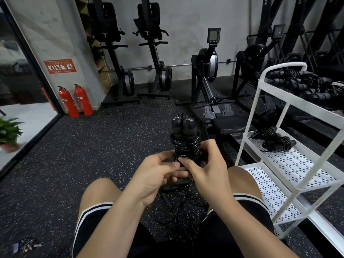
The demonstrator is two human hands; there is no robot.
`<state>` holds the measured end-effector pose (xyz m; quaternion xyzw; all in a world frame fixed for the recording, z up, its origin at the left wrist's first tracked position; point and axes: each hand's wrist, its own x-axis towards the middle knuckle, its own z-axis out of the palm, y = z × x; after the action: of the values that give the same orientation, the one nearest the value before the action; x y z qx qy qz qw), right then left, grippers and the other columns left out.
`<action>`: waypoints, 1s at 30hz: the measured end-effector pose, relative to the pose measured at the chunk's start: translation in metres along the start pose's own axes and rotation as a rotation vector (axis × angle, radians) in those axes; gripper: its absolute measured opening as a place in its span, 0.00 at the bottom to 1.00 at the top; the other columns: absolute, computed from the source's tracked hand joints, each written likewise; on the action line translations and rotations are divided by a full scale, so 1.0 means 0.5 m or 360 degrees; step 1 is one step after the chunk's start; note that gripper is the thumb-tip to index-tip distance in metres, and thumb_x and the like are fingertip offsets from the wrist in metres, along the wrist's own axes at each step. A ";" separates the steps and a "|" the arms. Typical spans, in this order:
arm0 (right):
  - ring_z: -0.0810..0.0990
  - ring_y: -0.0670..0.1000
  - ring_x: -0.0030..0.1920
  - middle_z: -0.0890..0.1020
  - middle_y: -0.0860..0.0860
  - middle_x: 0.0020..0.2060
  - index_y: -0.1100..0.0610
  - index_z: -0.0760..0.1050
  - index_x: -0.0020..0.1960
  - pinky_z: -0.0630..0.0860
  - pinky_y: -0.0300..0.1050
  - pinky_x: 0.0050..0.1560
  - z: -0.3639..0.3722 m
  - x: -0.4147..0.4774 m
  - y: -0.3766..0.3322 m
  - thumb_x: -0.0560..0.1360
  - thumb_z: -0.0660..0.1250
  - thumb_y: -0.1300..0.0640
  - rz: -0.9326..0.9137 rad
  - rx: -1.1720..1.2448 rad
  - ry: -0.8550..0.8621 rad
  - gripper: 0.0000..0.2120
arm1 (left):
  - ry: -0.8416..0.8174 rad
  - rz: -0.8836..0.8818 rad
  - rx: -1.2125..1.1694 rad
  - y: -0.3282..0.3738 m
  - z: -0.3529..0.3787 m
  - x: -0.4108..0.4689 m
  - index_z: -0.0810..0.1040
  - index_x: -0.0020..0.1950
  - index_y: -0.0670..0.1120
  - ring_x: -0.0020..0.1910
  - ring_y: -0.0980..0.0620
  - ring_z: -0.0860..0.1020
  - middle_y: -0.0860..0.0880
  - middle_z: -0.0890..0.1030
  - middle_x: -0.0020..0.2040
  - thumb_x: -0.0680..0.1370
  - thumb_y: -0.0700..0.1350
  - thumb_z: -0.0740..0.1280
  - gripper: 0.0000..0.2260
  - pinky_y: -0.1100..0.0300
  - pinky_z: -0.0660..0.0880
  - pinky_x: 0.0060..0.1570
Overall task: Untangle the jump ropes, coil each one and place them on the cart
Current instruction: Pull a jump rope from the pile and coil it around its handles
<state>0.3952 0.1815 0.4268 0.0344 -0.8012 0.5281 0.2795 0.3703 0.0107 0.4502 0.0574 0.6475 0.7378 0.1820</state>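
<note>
A black jump rope [185, 138] stands upright in front of me, its two handles side by side with the cord wound tightly around them. My left hand [155, 175] grips its lower end, and my right hand [205, 164] pinches the cord at the bottom of the coil. On the floor between my knees lies a tangle of more black ropes [178, 198], partly hidden by my hands. The white three-tier cart [260, 97] stands to my right, with several coiled ropes on its top shelf [301, 86] and a coiled rope [273, 140] on the middle shelf.
Rowing machines [208, 75] and ski trainers line the back wall. Two red fire extinguishers [74, 101] stand at the left by a glass wall, near a potted plant [9, 131]. My bare knees frame the rope pile on the speckled rubber floor.
</note>
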 end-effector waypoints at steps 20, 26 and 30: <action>0.85 0.46 0.43 0.84 0.43 0.37 0.55 0.72 0.61 0.82 0.40 0.46 -0.022 0.047 0.038 0.71 0.84 0.63 0.0696 0.0948 -0.0103 0.27 | 0.0172 0.0339 0.0176 -0.040 0.013 0.063 0.85 0.64 0.51 0.59 0.43 0.86 0.48 0.89 0.56 0.79 0.59 0.72 0.18 0.43 0.80 0.60; 0.85 0.46 0.45 0.82 0.52 0.47 0.54 0.75 0.63 0.85 0.50 0.46 -0.074 0.068 0.096 0.70 0.86 0.55 0.0737 0.0592 -0.0064 0.28 | 0.0190 0.0429 0.0360 -0.047 0.054 0.145 0.84 0.66 0.57 0.59 0.52 0.86 0.52 0.88 0.57 0.76 0.61 0.78 0.20 0.45 0.79 0.68; 0.85 0.41 0.45 0.83 0.51 0.50 0.53 0.76 0.64 0.85 0.45 0.45 -0.113 0.076 0.139 0.71 0.85 0.58 0.0790 0.0475 0.0125 0.27 | 0.0138 0.0452 0.0523 -0.073 0.111 0.216 0.82 0.62 0.63 0.54 0.54 0.86 0.54 0.88 0.53 0.76 0.58 0.78 0.16 0.46 0.80 0.64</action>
<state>0.3620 0.2699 0.4038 -0.1424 -0.6870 0.6934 0.1643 0.2949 0.1029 0.4069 0.1452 0.7517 0.6423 0.0363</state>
